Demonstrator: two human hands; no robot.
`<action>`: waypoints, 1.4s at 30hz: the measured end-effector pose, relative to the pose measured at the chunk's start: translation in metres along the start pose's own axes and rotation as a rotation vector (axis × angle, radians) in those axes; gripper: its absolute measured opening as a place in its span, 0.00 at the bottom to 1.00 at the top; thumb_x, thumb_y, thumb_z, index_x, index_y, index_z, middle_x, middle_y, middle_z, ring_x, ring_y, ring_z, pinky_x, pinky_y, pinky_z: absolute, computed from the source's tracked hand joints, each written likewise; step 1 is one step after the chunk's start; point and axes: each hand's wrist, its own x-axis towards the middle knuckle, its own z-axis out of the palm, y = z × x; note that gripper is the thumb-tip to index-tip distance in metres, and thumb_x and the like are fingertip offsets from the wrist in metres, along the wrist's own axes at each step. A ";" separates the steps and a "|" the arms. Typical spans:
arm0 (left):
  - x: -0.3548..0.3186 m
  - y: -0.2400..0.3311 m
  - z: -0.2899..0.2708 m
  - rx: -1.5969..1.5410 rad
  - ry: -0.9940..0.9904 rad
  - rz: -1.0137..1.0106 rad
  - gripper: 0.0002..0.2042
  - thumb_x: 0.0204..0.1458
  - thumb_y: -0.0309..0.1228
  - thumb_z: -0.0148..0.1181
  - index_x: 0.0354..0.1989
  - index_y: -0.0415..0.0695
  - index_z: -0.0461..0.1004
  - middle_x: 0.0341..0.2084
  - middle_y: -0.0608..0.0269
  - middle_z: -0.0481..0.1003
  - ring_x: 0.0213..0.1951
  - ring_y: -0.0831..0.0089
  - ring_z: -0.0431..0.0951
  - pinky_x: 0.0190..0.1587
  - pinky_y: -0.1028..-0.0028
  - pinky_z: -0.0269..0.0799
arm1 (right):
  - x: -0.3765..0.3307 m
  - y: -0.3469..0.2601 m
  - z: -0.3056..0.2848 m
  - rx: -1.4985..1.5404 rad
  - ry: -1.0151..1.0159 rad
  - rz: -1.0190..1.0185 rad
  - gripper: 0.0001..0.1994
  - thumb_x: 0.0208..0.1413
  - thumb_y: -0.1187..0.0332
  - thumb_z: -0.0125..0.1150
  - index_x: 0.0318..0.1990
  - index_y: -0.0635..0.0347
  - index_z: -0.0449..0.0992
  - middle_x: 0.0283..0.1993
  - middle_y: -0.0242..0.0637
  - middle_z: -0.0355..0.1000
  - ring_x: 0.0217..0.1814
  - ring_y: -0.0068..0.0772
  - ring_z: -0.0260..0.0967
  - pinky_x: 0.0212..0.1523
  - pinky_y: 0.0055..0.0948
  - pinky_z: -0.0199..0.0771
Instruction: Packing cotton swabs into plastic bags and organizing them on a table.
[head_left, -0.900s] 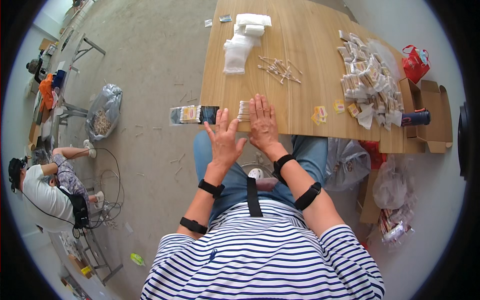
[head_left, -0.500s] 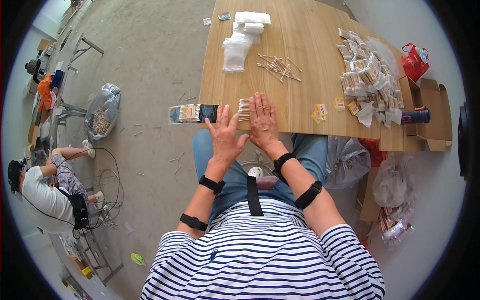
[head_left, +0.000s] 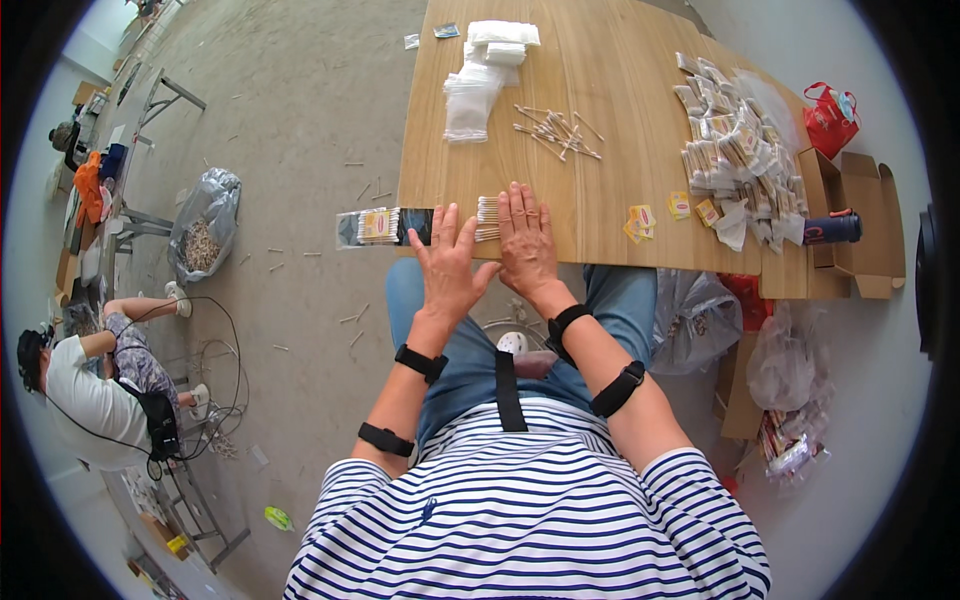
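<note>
My left hand (head_left: pixel 452 268) is open at the table's near edge, palm down with fingers spread. Its fingertips are at the end of a flat black piece (head_left: pixel 414 222) that lies at the table's left edge. On the other end of that piece is a clear bag holding a row of cotton swabs with a yellow card (head_left: pixel 378 226), jutting past the table. Flat and stretched out, my right hand (head_left: pixel 526 238) rests beside a neat row of loose cotton swabs (head_left: pixel 487 217), partly covering the row's right side. The two thumbs nearly meet.
Loose cotton swabs (head_left: pixel 560 134) lie scattered beyond my hands, near clear empty bags (head_left: pixel 472 105). Yellow cards (head_left: pixel 639 222) and a heap of filled swab packs (head_left: pixel 740 150) are on the right, beside an open cardboard box (head_left: pixel 860 220). A person (head_left: pixel 105 400) sits at far left.
My left hand's fingertips have shifted very slightly away from me. The right hand and the swabs stay practically where they were.
</note>
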 end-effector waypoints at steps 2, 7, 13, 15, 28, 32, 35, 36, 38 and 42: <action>0.003 0.001 0.000 0.003 -0.027 0.004 0.36 0.41 0.41 0.73 0.61 0.44 0.68 0.69 0.47 0.55 0.73 0.53 0.48 0.67 0.33 0.34 | 0.000 0.001 0.004 -0.046 0.019 0.001 0.49 0.42 0.63 0.70 0.71 0.64 0.49 0.77 0.46 0.43 0.81 0.45 0.34 0.77 0.48 0.38; 0.002 0.001 0.002 0.017 -0.029 0.015 0.36 0.41 0.41 0.74 0.61 0.44 0.69 0.68 0.47 0.56 0.72 0.53 0.49 0.67 0.33 0.35 | 0.000 0.004 0.013 -0.027 0.099 -0.024 0.52 0.36 0.65 0.71 0.71 0.65 0.49 0.77 0.48 0.43 0.80 0.48 0.35 0.76 0.48 0.39; -0.003 0.004 0.002 0.032 -0.036 0.020 0.35 0.41 0.40 0.74 0.60 0.44 0.69 0.67 0.47 0.58 0.72 0.53 0.50 0.67 0.33 0.35 | -0.001 0.003 0.005 0.036 0.058 -0.008 0.50 0.40 0.64 0.70 0.71 0.64 0.49 0.76 0.47 0.43 0.80 0.46 0.35 0.77 0.48 0.38; -0.001 0.005 0.000 0.027 -0.038 0.011 0.35 0.41 0.40 0.74 0.59 0.43 0.69 0.67 0.47 0.58 0.72 0.53 0.50 0.67 0.33 0.35 | -0.001 0.003 0.003 0.063 0.058 0.000 0.47 0.43 0.63 0.68 0.71 0.63 0.50 0.76 0.46 0.44 0.81 0.45 0.35 0.77 0.48 0.38; 0.010 -0.006 0.010 0.042 0.018 0.029 0.18 0.58 0.35 0.57 0.56 0.45 0.73 0.66 0.49 0.61 0.72 0.53 0.51 0.68 0.36 0.33 | 0.000 0.003 0.009 0.003 0.073 -0.003 0.40 0.49 0.66 0.61 0.71 0.63 0.52 0.76 0.46 0.45 0.80 0.45 0.36 0.77 0.48 0.37; 0.007 -0.004 0.007 0.023 0.002 0.008 0.17 0.58 0.34 0.56 0.56 0.47 0.74 0.65 0.49 0.61 0.71 0.52 0.51 0.68 0.36 0.33 | -0.001 0.003 0.008 -0.002 0.065 0.001 0.40 0.49 0.67 0.60 0.71 0.63 0.52 0.76 0.46 0.45 0.80 0.45 0.36 0.77 0.48 0.37; 0.013 -0.005 0.007 0.012 0.046 0.027 0.17 0.59 0.34 0.56 0.56 0.47 0.73 0.65 0.48 0.61 0.71 0.50 0.51 0.67 0.35 0.34 | -0.001 0.002 0.007 -0.010 0.074 -0.006 0.39 0.50 0.67 0.60 0.71 0.63 0.53 0.76 0.46 0.46 0.80 0.45 0.37 0.76 0.48 0.37; 0.015 -0.005 0.007 0.012 0.046 0.027 0.17 0.59 0.34 0.56 0.56 0.47 0.73 0.65 0.48 0.61 0.71 0.50 0.51 0.67 0.35 0.34 | 0.000 0.002 0.008 -0.010 0.074 -0.006 0.39 0.50 0.67 0.60 0.71 0.63 0.53 0.76 0.46 0.46 0.80 0.45 0.37 0.76 0.48 0.37; 0.019 -0.004 0.007 0.024 0.037 0.027 0.17 0.59 0.34 0.55 0.56 0.47 0.73 0.66 0.48 0.61 0.71 0.49 0.50 0.67 0.35 0.34 | 0.000 0.002 0.009 -0.014 0.086 -0.009 0.38 0.50 0.68 0.58 0.70 0.63 0.53 0.76 0.47 0.47 0.80 0.46 0.37 0.76 0.48 0.37; 0.021 -0.003 0.010 0.036 0.038 0.023 0.16 0.60 0.32 0.54 0.55 0.46 0.74 0.66 0.49 0.61 0.72 0.52 0.51 0.67 0.35 0.35 | 0.000 0.002 0.011 0.007 0.110 -0.011 0.37 0.50 0.69 0.58 0.70 0.64 0.53 0.75 0.47 0.47 0.80 0.46 0.38 0.76 0.48 0.37</action>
